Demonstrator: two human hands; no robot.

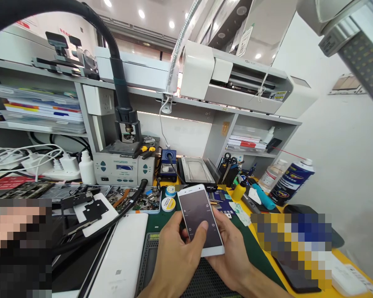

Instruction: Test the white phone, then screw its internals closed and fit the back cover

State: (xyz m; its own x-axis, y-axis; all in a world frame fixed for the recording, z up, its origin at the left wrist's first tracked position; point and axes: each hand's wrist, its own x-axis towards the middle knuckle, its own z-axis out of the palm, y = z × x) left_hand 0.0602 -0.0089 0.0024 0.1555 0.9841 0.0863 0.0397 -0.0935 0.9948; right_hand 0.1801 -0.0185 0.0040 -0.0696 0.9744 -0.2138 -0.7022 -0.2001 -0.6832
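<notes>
A white smartphone (199,217) with a lit grey screen is held above the green work mat (255,248). My left hand (174,256) grips its left edge, and the thumb rests on the lower part of the screen. Under the phone's right side, my right hand (230,248) cradles it with fingers curled behind. A white phone back cover (124,256) lies face down to the left of my hands.
A soldering station (124,165) and a black fume hose (118,74) stand at the back. A tray of small parts (136,198), solder tins (168,203), a blue spray can (290,182), a clear bottle (272,174) and tool holders (228,169) crowd the bench. Two areas are pixelated.
</notes>
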